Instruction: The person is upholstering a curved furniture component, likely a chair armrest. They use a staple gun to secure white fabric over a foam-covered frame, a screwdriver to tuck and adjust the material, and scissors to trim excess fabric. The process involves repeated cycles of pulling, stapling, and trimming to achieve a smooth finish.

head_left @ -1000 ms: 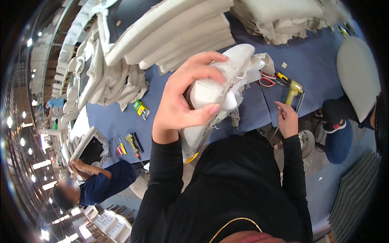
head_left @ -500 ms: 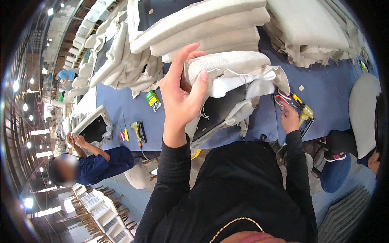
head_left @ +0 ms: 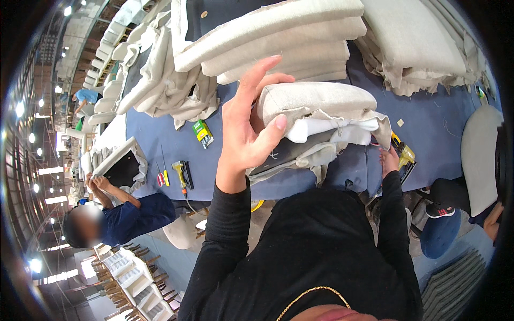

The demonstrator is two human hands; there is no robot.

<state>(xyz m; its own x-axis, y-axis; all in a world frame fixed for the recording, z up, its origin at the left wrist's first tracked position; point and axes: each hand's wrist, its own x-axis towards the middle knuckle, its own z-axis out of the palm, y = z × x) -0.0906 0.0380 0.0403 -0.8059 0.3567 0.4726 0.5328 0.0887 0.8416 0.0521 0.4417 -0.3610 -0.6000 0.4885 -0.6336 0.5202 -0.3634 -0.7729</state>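
The worktop [head_left: 428, 123] is wide and covered with smooth blue material. At its far side there is a stack [head_left: 278, 43] of pale, rounded seats, and to the right a thick pile [head_left: 428, 43] with frayed cloth edges. Near the middle, in front of the stack, lies the cushion [head_left: 326, 96], tilted. It extends to the right from the left hand [head_left: 243, 134], and its long axis runs from left to right; this hand is the nearer one. The cushion is a soft block with rounded corners, in beige woven cloth with a visible seam. The left hand holds its left end, with fingers apart along the far side and the thumb against the near corner. The right hand [head_left: 391, 160] is beyond the opposite end, fingers bent just beside the loose flap [head_left: 384, 131]; I cannot tell if they pinch something. Under the cloth edge, smooth white padding [head_left: 310, 127] comes out. Right of this hand lies a yellowish staple gun [head_left: 408, 155] of hard material; far to the left, a small green box [head_left: 202, 134].
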